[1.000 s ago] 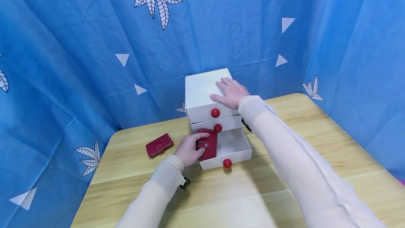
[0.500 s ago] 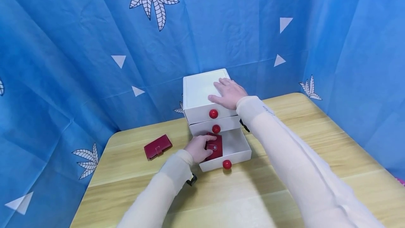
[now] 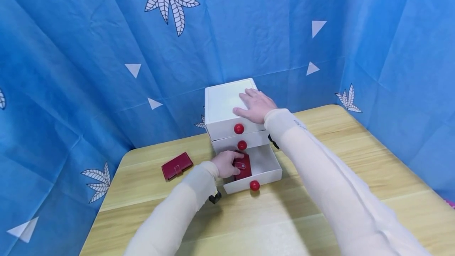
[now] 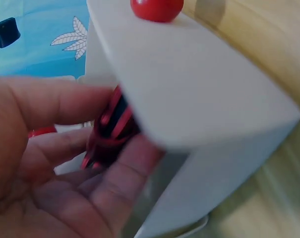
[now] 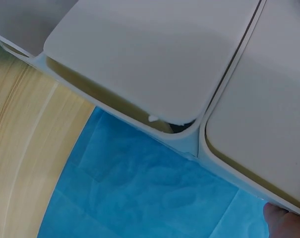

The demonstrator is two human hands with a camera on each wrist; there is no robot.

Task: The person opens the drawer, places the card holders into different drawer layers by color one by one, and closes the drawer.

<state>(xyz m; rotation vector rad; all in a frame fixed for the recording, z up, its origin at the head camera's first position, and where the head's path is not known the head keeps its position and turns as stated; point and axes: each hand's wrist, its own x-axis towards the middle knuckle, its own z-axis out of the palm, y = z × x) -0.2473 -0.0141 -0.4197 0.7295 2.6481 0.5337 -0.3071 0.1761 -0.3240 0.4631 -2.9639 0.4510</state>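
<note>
In the head view a white cabinet (image 3: 222,104) of three stacked drawers stands on the table, its bottom drawer (image 3: 271,176) pulled out. My left hand (image 3: 224,164) reaches over that drawer's left side and grips a dark red wallet (image 3: 243,161) with a snap strap, low in the drawer. The left wrist view has thumb and fingers round the folded wallet (image 4: 112,134), partly hidden by the drawer front (image 4: 199,84). With fingers spread, my right hand (image 3: 257,106) rests on the cabinet's top. Only a bit of the right hand (image 5: 288,225) shows in the right wrist view.
A second red wallet (image 3: 177,166) lies on the wooden table (image 3: 142,192), left of the cabinet. Red knobs stick out from the drawer fronts, the lowest knob (image 3: 254,185) on the open one. A blue patterned curtain (image 3: 249,31) hangs close behind the cabinet.
The left hand has moved right and lowered the wallet deeper into the open drawer, still holding it. The right hand stays on the cabinet top; the view shifts slightly.
</note>
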